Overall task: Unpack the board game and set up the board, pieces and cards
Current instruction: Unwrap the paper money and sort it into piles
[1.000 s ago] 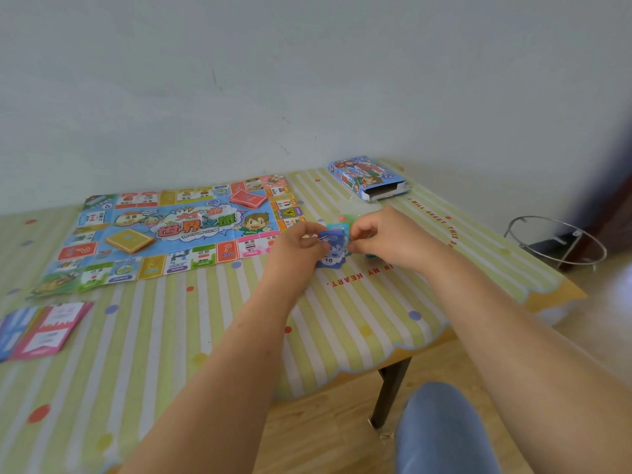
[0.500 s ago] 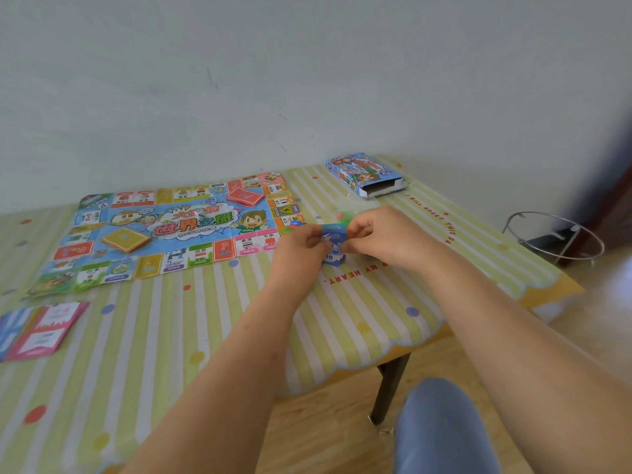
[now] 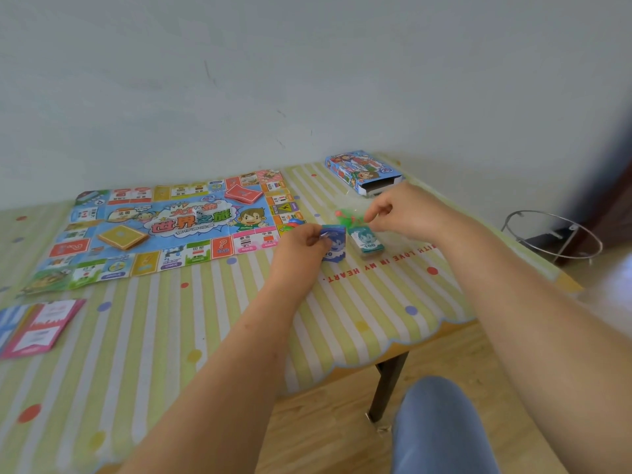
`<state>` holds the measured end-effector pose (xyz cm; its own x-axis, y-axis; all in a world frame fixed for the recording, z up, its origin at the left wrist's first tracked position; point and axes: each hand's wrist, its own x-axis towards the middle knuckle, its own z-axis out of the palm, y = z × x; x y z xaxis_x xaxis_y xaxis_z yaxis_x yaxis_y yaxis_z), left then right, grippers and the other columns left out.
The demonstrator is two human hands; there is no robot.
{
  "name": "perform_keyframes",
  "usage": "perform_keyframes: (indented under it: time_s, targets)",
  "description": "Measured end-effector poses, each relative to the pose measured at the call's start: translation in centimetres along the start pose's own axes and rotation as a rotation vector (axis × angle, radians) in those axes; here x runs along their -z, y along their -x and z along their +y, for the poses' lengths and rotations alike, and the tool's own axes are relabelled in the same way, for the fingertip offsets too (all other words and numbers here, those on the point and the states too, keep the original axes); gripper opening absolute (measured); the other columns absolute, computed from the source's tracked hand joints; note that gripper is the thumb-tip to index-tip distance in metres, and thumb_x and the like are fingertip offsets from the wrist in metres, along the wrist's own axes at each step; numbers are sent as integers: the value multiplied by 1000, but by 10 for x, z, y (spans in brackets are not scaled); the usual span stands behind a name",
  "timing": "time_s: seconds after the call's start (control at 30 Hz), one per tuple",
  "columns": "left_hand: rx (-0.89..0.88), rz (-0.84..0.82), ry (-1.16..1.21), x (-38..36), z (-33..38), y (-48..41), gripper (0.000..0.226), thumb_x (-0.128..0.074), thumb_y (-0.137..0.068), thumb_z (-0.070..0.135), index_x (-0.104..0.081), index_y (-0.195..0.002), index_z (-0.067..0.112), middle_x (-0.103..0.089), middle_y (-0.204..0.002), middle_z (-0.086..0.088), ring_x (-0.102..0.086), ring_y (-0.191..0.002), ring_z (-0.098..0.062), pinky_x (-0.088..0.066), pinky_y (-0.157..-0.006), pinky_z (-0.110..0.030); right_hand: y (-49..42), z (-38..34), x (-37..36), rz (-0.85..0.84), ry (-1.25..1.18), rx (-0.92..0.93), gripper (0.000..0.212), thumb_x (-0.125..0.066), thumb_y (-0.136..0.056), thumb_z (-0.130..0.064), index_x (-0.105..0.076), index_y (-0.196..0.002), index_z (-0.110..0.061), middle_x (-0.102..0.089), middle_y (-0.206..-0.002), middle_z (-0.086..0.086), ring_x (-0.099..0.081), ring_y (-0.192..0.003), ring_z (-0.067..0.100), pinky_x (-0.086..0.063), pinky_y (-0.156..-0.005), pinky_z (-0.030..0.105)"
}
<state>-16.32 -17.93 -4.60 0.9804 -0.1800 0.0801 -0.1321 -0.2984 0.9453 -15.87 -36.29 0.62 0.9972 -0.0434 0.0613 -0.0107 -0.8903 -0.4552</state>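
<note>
The colourful game board [image 3: 171, 230] lies unfolded on the table, with a red card deck [image 3: 243, 194], a yellow card deck [image 3: 121, 237] and a small die [image 3: 199, 212] on it. My left hand [image 3: 301, 246] pinches a blue stack of play money [image 3: 333, 242] just right of the board. My right hand [image 3: 407, 213] hovers with curled fingers over a green stack of play money [image 3: 367, 241] and a clear bag of small red and green pieces [image 3: 349, 215]. What its fingertips hold is unclear.
The opened game box [image 3: 362, 171] sits at the table's far right corner. Pink and blue cards [image 3: 37, 328] lie at the near left. The table edge [image 3: 393, 347] runs below my arms; a metal wire stand [image 3: 554, 236] is on the floor to the right.
My hands have separated: the left keeps the blue money stack, the right has drawn away to the right, and the green stack now lies uncovered on the table.
</note>
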Motion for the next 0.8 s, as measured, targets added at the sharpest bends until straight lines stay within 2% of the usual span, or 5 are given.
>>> perform_keyframes:
  time_s: [0.17,0.33,0.43,0.6,0.8]
  targets:
    - [-2,7,22,0,-1,-2,18,-56,-92,10,-63,-84,25,-72,-89,-3,-65,-82,-16,-52,-80,-34,-6,-4,-3,-154,205,-1,35,-75,-80,-26,-71,-114,-24,-57,-74,-15,-53,-68,4,-36,-55,21]
    - [-8,-7,41,0,-2,-2,16,-55,-93,10,-65,-90,22,-71,-87,2,-66,-80,-12,-52,-76,-25,-10,-7,-6,-205,330,-4,40,-77,-76,-35,-72,-114,-21,-68,-89,-1,-63,-83,18,-51,-71,31]
    - [-19,-9,43,0,-3,-2,18,-55,-93,10,-64,-88,24,-71,-83,6,-65,-75,-6,-50,-69,-16,-12,-11,-6,-248,365,-15,45,-76,-77,-36,-69,-120,-21,-66,-94,-2,-62,-86,18,-48,-66,28]
    - [-21,-11,41,0,-3,-3,15,-55,-93,11,-65,-92,22,-71,-84,7,-65,-75,-4,-49,-68,-15,-16,-14,-3,-290,362,-22,48,-78,-76,-37,-69,-120,-20,-64,-97,-3,-61,-88,18,-44,-71,27]
    - [-14,-5,49,0,-3,-4,16,-55,-94,11,-65,-91,23,-72,-87,4,-65,-77,-7,-50,-71,-19,-17,-10,-2,-290,304,-33,48,-79,-75,-37,-68,-119,-21,-59,-88,-10,-59,-86,14,-44,-70,28]
